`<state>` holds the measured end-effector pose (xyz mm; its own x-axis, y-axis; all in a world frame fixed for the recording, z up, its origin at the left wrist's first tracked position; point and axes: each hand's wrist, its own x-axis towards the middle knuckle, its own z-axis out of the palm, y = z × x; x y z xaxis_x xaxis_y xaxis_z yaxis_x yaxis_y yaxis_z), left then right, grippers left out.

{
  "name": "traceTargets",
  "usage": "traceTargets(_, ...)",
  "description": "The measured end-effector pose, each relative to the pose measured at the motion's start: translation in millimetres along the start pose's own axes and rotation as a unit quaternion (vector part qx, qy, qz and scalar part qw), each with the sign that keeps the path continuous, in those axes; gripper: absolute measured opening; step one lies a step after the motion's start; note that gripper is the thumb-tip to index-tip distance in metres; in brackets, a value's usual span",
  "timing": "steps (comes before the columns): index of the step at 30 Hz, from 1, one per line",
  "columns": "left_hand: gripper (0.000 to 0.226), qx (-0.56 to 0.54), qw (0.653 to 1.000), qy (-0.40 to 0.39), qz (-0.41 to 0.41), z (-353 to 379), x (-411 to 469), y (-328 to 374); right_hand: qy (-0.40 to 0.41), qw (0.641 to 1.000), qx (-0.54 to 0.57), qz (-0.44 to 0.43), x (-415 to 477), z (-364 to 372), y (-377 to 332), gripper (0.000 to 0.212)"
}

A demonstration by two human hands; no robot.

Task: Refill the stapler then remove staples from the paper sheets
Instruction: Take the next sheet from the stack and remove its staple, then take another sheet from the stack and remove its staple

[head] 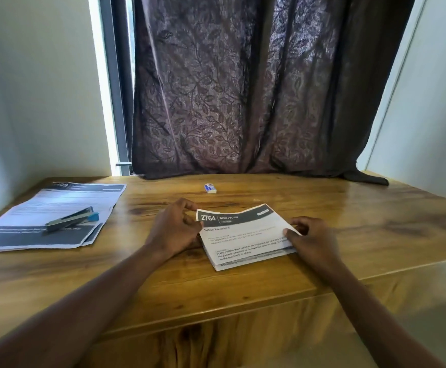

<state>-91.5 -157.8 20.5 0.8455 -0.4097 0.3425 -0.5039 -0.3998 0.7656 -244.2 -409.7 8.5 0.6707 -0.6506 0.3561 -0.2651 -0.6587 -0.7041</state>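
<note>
A folded bundle of printed paper sheets (243, 235) lies on a wooden desk (243, 296), held between two bare hands. Its top page has a dark header band with the number 2764 and the heading "Clean Keyboard". The far edge of the top page bows upward between the two grips.

The left hand (175, 229) pinches the bundle's far left corner, fingertips curled over the header band. The right hand (313, 240) grips the right edge, thumb pressed on top of the page and fingers curled behind it. Any staple under the left grip is too small to make out.

Just beyond the left hand's grip, farther from the person, a small white and blue box (210, 188) sits on the desk; it may be a staple box, though its label is unreadable.

Well to the left of both grips, a grey stapler (72, 219) with a blue end rests on top of a spread of flat printed sheets (44, 205) with dark bands.

Behind the desk hangs a dark purple curtain (243, 88) with a leaf pattern. A bright strip of window (102, 102) shows at its left edge, with pale walls on either side.
</note>
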Motion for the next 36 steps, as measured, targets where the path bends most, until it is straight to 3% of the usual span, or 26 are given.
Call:
traceTargets(6, 0.043, 0.069, 0.997, -0.027, 0.038, -1.2, -7.8, -3.2, 0.011, 0.991, -0.129, -0.042, 5.5, 12.7, 12.3, 0.023)
traceTargets(10, 0.054, 0.168, 0.98, -0.046, 0.1, -2.6, -17.4, -6.8, 0.003, 0.989, -0.139, -0.051, 5.1, 13.5, 16.1, 0.026)
traceTargets(15, 0.07, 0.153, 0.949, -0.18, 0.21, -6.2, -36.5, -0.9, -0.008, 0.988, -0.146, -0.053, 3.5, 13.7, 15.8, 0.029)
traceTargets(18, 0.061, 0.13, 0.935, -0.233, 0.233, -5.1, -36.1, -3.6, -0.004, 0.988, -0.144, -0.059, 2.4, 13.9, 14.3, 0.03)
traceTargets(26, 0.034, 0.107, 0.937, -0.21, 0.258, -1.0, -32.9, -8.8, 0.006, 0.99, -0.129, -0.06, -0.9, 13.0, 14.8, 0.028)
traceTargets(31, 0.042, 0.102, 0.937, -0.21, 0.261, -3.4, -34.3, -8.0, 0.006, 0.988, -0.136, -0.073, -3.8, 11.7, 9.6, 0.027)
traceTargets(36, 0.056, 0.039, 0.965, -0.118, 0.231, -29.4, -38.0, -11.6, 0.103, 0.975, -0.136, -0.14, -11.9, 10.1, -5.3, 0.024)
